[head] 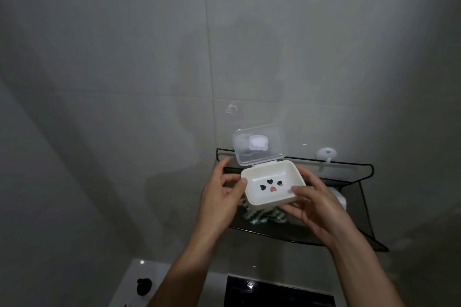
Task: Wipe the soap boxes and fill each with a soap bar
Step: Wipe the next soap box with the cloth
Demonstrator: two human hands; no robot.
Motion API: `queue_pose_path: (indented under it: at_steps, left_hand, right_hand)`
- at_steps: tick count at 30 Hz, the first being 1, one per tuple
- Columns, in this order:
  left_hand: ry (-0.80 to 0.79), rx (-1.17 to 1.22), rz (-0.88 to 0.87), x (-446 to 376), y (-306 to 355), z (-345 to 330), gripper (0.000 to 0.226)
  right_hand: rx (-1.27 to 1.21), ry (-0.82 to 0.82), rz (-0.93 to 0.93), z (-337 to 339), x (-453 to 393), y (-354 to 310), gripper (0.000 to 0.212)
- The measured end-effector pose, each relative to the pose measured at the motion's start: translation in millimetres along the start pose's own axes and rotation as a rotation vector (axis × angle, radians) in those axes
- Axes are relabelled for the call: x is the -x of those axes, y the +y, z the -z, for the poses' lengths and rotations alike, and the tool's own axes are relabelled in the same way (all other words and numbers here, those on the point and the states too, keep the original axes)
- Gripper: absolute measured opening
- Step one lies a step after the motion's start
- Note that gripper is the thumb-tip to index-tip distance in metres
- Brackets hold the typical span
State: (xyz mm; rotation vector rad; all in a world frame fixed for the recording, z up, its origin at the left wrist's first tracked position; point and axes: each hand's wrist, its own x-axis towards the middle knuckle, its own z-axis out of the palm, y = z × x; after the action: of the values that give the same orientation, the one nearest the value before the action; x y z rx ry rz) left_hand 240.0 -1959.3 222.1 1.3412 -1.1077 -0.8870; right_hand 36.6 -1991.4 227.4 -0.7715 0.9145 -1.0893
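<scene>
White plastic caught the dim light: a small soap box (273, 185) was held up in front of the grey tiled wall (124, 57), just above a black wire shelf (359, 197) fixed to that wall. Its clear lid (259, 144) stood open, hinged at the far edge and tilted back toward the tiles. The inside of the box held no soap; on its floor were several small heart-shaped openings, most of them dark and one showing pink. The left hand (222, 197) gripped the box's left end, thumb curled over the rim and fingers behind it. The right hand (314, 207) gripped the right front corner, thumb lying on the rim and fingers wrapped underneath. No brand, label or writing could be read on the box or the lid; a pale raised shape sat on the lid, but it was too blurred to make out. Under the box, on the shelf, lay a green-and-white patterned cloth (259, 217), and to the right a white object (339, 198) was partly hidden behind the right hand. A white hook (326, 154) was stuck to the wall above the shelf's back rail. Below, a white countertop (139, 269) carried a small black knob (144, 285) beside a dark glossy panel (274, 291).
</scene>
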Motion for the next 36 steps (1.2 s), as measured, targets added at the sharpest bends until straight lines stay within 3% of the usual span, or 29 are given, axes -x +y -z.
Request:
queue_pose_path:
  at_steps: [5, 11, 19, 29, 36]
  left_hand:
    - [0.045, -0.002, -0.029, 7.5, -2.1, 34.9, 0.06]
    - [0.172, 0.002, 0.007, 24.9, -5.4, 76.4, 0.059]
    - [0.457, -0.004, 0.015, 65.4, -0.8, 115.7, 0.053]
    - [0.9, -0.031, 0.043, 154.1, 6.3, 95.6, 0.045]
    - [1.135, -0.075, 0.11, 242.4, 2.7, 65.8, 0.066]
  right_hand:
    - [0.173, -0.132, 0.019, -36.3, -0.3, 15.1, 0.069]
    - [0.345, -0.225, 0.044, -74.2, -6.0, 24.9, 0.05]
    - [0.411, -0.515, -0.006, -121.7, -21.8, 43.8, 0.051]
    - [0.497, -0.918, -0.121, -140.5, -9.1, 66.5, 0.053]
    - [0.532, -1.194, -0.208, -145.8, 39.3, 99.6, 0.054]
